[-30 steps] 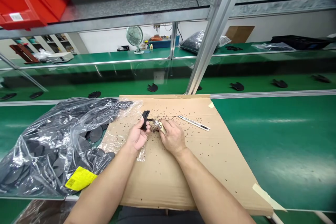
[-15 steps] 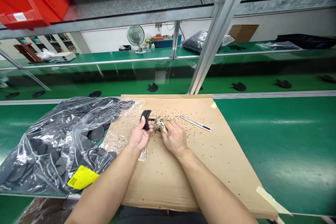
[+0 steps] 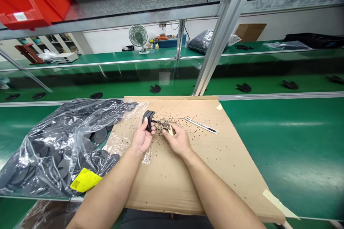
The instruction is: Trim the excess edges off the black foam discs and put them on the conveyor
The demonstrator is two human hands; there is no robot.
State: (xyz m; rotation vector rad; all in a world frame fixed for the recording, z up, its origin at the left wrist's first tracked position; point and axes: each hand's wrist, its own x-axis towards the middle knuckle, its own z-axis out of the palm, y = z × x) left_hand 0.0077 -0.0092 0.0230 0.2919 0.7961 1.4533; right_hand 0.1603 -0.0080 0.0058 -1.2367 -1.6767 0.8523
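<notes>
My left hand [image 3: 143, 136] is closed on a curved black plastic part [image 3: 148, 118] with ridges, held upright above the cardboard. A thin dark piece sticks out from its side toward the right. My right hand [image 3: 178, 139] is wrapped round small nippers [image 3: 168, 128] with a pale yellow handle; their head points left at the black part, just apart from my left fingers. Exactly where the jaws sit is too small to make out. Many tiny black scraps [image 3: 158, 128] lie scattered on the cardboard sheet [image 3: 172, 182] beneath both hands.
A slim utility knife [image 3: 201, 125] lies right of my hands. At left is a clear plastic bag [image 3: 64, 143] of black parts with a yellow label [image 3: 85, 180]. Beyond the cardboard, several black parts [image 3: 155, 88] rest on the green conveyor. A metal post [image 3: 215, 46] stands behind.
My right hand has turned, so the nippers' metal head, bright before, now looks darker and tilts differently. The black part in my left hand has shifted slightly left and shows more of its ridged face.
</notes>
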